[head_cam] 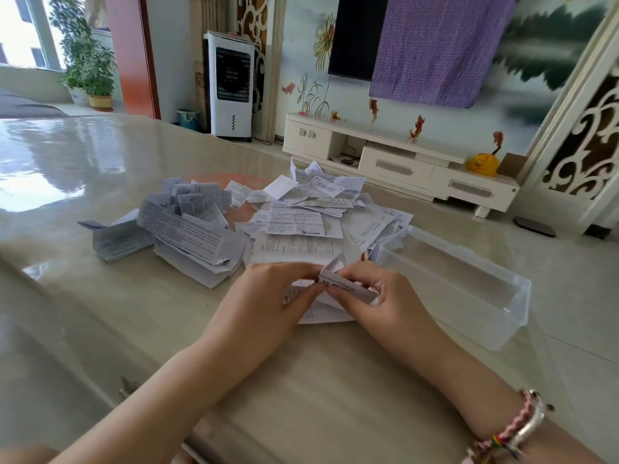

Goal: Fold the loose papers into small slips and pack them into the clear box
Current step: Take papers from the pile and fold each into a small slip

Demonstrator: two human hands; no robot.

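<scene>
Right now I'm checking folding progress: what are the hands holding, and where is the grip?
Both hands pinch one partly folded paper slip: the left hand at its left end, the right hand along its right part.

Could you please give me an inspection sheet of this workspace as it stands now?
Surface: glossy beige table, reflecting the window.
Job's things: loose papers heaped mid-table; folded slips piled to their left; clear box at right, apparently empty.
Clutter: nothing seen beyond the papers.
Hands: left hand and right hand both pinch one folded slip in their fingers, above the near edge of the heap.
Cables: a cord on the floor by the air cooler.
Surroundings: TV cabinet, television partly draped with purple cloth, potted plant.
</scene>
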